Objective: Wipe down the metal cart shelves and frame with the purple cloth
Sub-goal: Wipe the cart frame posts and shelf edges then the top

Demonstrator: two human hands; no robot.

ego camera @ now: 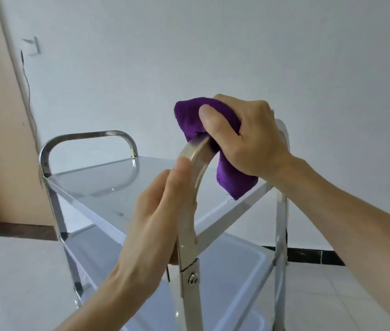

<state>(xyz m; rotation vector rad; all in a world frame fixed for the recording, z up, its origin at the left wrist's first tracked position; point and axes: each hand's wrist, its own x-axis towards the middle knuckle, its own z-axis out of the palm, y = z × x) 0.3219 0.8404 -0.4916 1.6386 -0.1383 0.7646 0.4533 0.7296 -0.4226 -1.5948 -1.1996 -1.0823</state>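
Mid-task: right hand (248, 139) clamps purple cloth (203, 120) over near handle (195, 151); left hand (163, 211) grips its upright at 7 o'clock. Shelves (108, 187), far handle (86, 137) apparently pending.

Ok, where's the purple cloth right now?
In the head view, right of centre: the right hand grips the purple cloth over the top of the near cart handle, above the left hand.

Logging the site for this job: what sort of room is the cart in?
Probably a bare indoor room, perhaps unfurnished: plain white wall, pale tiled floor with dark skirting, and a loose cable down the corner.
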